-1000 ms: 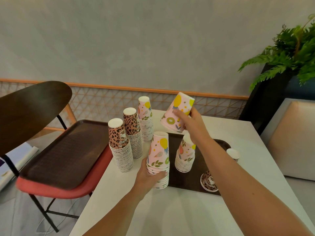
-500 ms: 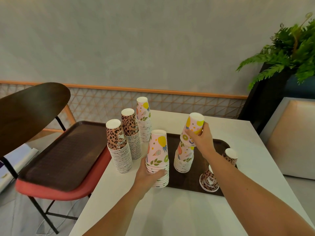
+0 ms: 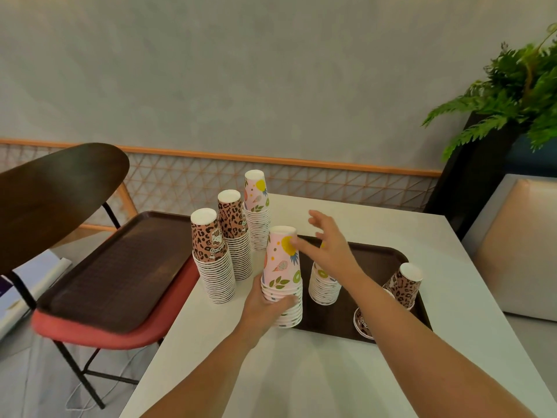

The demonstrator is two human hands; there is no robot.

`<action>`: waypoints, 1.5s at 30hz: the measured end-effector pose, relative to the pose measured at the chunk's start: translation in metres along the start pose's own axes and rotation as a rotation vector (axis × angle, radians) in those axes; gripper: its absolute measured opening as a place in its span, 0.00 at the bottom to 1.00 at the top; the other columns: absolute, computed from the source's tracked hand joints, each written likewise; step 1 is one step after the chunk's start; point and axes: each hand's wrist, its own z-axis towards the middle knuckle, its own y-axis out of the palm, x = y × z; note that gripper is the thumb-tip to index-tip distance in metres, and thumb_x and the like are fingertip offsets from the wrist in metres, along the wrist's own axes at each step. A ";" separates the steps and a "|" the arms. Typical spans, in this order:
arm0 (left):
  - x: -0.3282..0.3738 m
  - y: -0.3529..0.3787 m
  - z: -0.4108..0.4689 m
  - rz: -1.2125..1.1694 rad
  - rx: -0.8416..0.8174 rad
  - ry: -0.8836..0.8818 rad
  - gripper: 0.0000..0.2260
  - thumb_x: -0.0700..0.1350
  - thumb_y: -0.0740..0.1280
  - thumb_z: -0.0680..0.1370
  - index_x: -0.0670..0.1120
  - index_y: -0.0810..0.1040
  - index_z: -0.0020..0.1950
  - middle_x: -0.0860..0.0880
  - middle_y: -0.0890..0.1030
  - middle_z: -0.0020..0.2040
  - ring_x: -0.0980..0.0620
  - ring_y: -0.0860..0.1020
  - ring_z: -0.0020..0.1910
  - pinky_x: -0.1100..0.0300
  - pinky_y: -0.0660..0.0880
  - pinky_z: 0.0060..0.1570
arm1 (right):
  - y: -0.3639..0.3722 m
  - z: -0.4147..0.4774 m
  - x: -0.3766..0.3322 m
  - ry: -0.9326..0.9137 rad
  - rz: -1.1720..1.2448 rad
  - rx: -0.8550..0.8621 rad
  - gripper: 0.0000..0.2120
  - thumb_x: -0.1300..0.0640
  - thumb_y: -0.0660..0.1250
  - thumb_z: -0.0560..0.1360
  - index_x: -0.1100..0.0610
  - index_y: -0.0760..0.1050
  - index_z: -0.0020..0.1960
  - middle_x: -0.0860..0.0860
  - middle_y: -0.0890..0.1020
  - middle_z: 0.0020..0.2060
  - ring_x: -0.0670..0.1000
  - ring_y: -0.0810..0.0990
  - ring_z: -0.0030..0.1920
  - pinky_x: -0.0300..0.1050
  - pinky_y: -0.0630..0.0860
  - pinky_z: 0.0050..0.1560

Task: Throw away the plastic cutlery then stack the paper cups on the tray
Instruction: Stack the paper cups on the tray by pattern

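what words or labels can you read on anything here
Front leopard-print cup stack: white lettering below a cartoon figure, too blurred to read.
Leopard-print cup at the tray's near edge: white marks, too blurred to read.
Near fruit-print cup stack: pictures only, no words.

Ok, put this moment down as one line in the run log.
left hand: grips tall fruit-print stack | right hand: open, over short fruit-print stack | leopard cups: loose on tray | step: stacking cups
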 end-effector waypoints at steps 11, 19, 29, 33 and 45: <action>0.005 -0.002 -0.009 0.051 -0.011 0.012 0.41 0.55 0.77 0.54 0.55 0.67 0.65 0.53 0.78 0.58 0.54 0.77 0.58 0.56 0.75 0.59 | 0.029 -0.008 0.008 0.261 0.055 -0.253 0.30 0.47 0.79 0.61 0.53 0.73 0.59 0.47 0.81 0.54 0.47 0.80 0.54 0.51 0.77 0.59; 0.002 -0.008 -0.014 0.046 -0.045 0.006 0.34 0.44 0.80 0.62 0.51 0.70 0.64 0.52 0.80 0.58 0.55 0.79 0.56 0.62 0.76 0.54 | 0.021 -0.003 -0.001 0.277 0.212 -0.167 0.26 0.51 0.78 0.63 0.55 0.75 0.59 0.49 0.83 0.53 0.49 0.82 0.52 0.52 0.79 0.56; 0.001 -0.003 -0.016 0.043 -0.021 -0.070 0.26 0.43 0.78 0.66 0.49 0.72 0.60 0.50 0.81 0.55 0.52 0.79 0.54 0.59 0.77 0.54 | -0.012 0.022 -0.026 0.312 0.373 -0.055 0.20 0.55 0.74 0.69 0.57 0.75 0.59 0.52 0.84 0.51 0.49 0.83 0.49 0.44 0.78 0.42; 0.002 -0.002 -0.014 0.046 -0.011 -0.087 0.27 0.44 0.77 0.66 0.49 0.71 0.62 0.51 0.80 0.56 0.52 0.79 0.55 0.57 0.77 0.55 | -0.035 0.033 -0.036 0.276 0.403 0.032 0.13 0.58 0.72 0.71 0.55 0.75 0.54 0.50 0.83 0.47 0.46 0.82 0.43 0.41 0.75 0.38; 0.011 0.002 -0.009 -0.018 0.019 -0.063 0.25 0.42 0.76 0.68 0.49 0.71 0.62 0.50 0.80 0.56 0.56 0.79 0.52 0.67 0.76 0.44 | -0.047 0.029 0.012 0.161 0.060 0.336 0.22 0.58 0.75 0.69 0.61 0.70 0.58 0.50 0.77 0.50 0.48 0.76 0.48 0.42 0.73 0.47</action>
